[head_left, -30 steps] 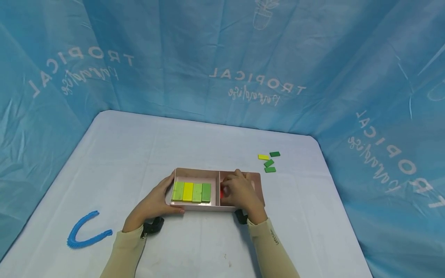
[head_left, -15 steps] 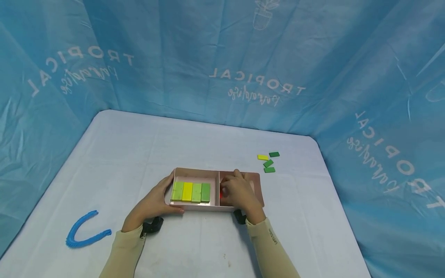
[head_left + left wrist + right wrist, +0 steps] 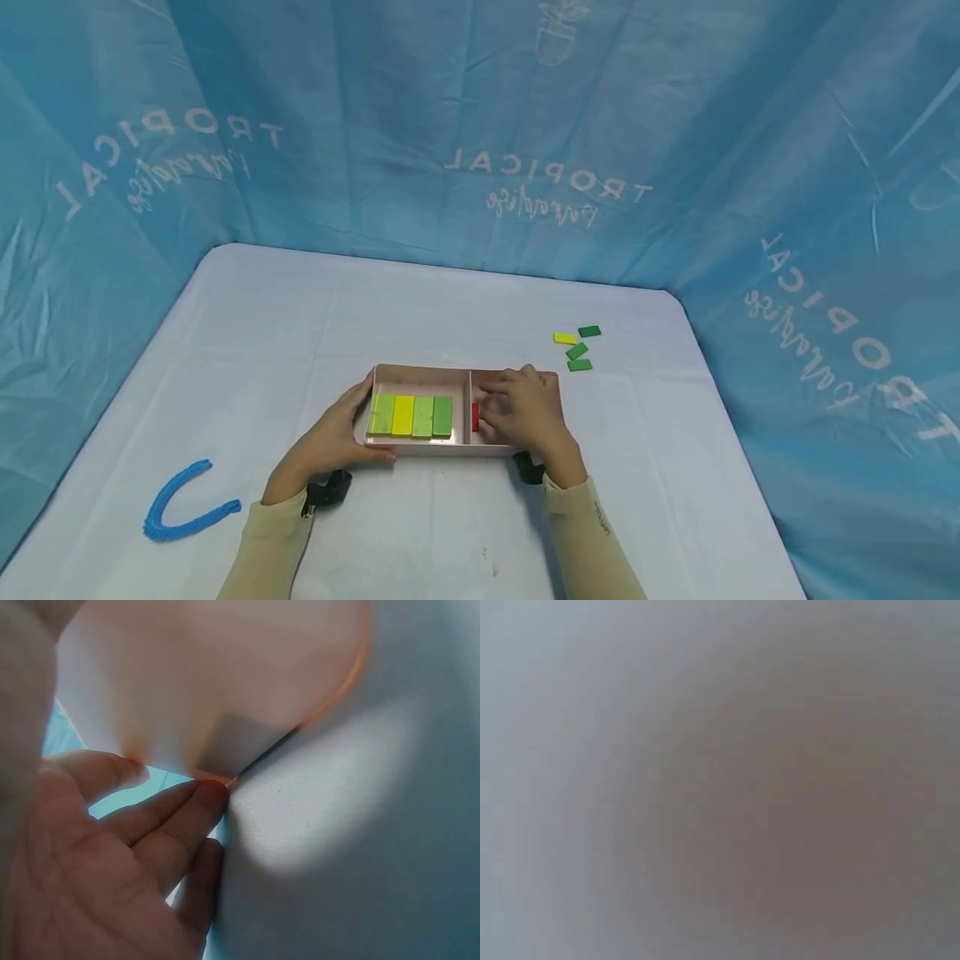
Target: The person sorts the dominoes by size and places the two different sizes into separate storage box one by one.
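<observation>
In the head view a shallow pinkish box (image 3: 431,451) with a divider sits on the table. My left hand (image 3: 330,437) grips its left end, thumb along the front wall; the left wrist view shows the fingers (image 3: 176,840) at the edge of the box (image 3: 225,667). A row of green blocks (image 3: 422,417) and one yellow block (image 3: 402,416) lies in the left compartment. My right hand (image 3: 528,412) reaches into the right compartment, fingers loosely bent. Just left of its fingertips a red block (image 3: 475,417) stands against the divider. The right wrist view is only blur.
Beyond the box's back right corner lie several loose tiles, a yellow tile (image 3: 565,338) and green tiles (image 3: 580,365). A curved blue ribbed tube (image 3: 161,517) lies at the left on the white-covered table (image 3: 420,533). Blue curtains (image 3: 405,125) surround the table.
My right hand has shifted slightly right, its fingers coming away from the red block, which shows more fully against the divider. The left hand and the box stay in place.
</observation>
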A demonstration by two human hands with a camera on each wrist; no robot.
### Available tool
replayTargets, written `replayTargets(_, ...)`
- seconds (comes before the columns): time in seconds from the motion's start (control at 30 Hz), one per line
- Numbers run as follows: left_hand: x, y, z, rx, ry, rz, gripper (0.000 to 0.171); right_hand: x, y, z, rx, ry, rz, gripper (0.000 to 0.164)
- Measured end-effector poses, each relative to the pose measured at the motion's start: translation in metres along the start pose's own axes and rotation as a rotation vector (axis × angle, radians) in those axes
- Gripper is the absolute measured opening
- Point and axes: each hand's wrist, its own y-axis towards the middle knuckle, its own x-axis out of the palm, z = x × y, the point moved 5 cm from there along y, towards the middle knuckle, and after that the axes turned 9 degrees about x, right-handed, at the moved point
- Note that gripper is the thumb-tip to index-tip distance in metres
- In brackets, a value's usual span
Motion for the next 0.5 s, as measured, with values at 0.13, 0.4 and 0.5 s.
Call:
replayTargets(0.13, 0.001, 0.0, -0.001, -0.015, 0.013, -0.004, 0.138, -0.017, -0.007, 0.012, 0.034, 0.069, 0.072, 0.029)
replayTargets(0.4, 0.002, 0.0, -0.002, -0.028, 0.011, -0.009, 0.137, -0.042, -0.016, 0.043, 0.063, 0.109, 0.229, 0.023)
replayTargets(0.5, 0.003, 0.0, -0.003, -0.031, 0.014, -0.009, 0.137, -0.049, -0.018, 0.053, 0.075, 0.123, 0.266, 0.024)
